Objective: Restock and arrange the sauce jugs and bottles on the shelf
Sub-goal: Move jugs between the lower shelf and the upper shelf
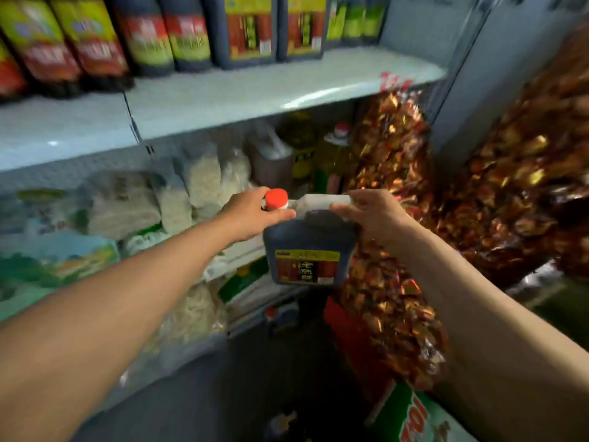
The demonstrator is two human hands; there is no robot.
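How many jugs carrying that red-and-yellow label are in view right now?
3: two jugs stand on the top shelf; one held jug hangs below. More may sit behind.

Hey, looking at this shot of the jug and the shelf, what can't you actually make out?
All in the head view:
- Jug handle: mostly covered by the right hand.
- Jug neck: hidden behind the left hand, below the red cap.
- Shelf jugs: tops cut off by the top edge; labels blurred by motion.
- Noodle packs: print blurred.
- Floor items below the jug: too dark to identify.
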